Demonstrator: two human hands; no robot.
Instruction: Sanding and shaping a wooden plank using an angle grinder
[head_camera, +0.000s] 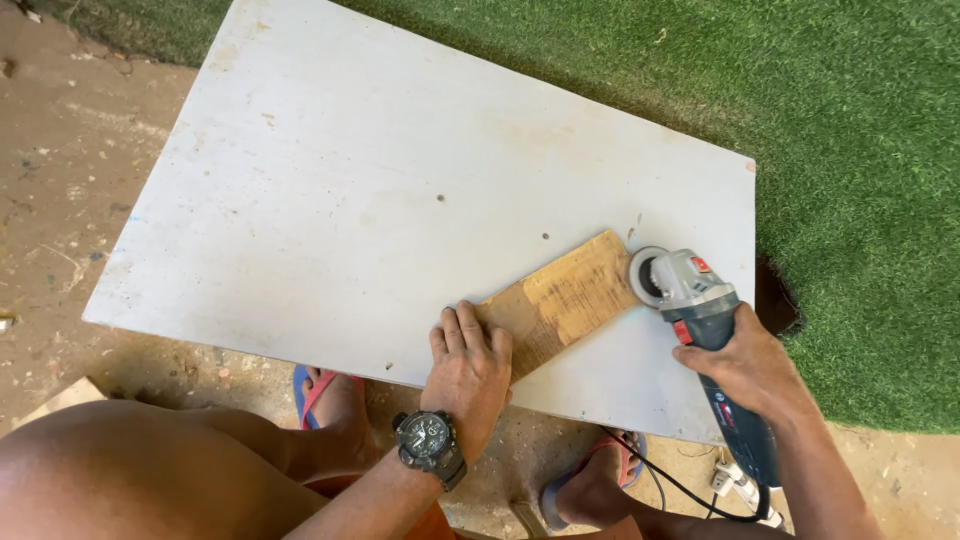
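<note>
Head view, looking straight down. Left hand (468, 372) flat, grip spread, fingers pressing on the near end of a wooden piece (558, 303); pinching nothing. Dark wristwatch (428, 441) just behind that grip. Wooden piece lying on a large white board (330, 190), reaching away from the left grip toward the right one. Right hand (752, 368) with grip pressed together around the dark body of an angle grinder (700, 330). Grey grinder head and disc (648, 275) ahead of the right grip, touching the far end of the wooden piece. Black cable (680, 488) trailing behind the right grip. 2 feet in sandals below the board edge. Green artificial turf (850, 130) beyond the right grip, bare dirt floor (60, 170) beyond the left.
</note>
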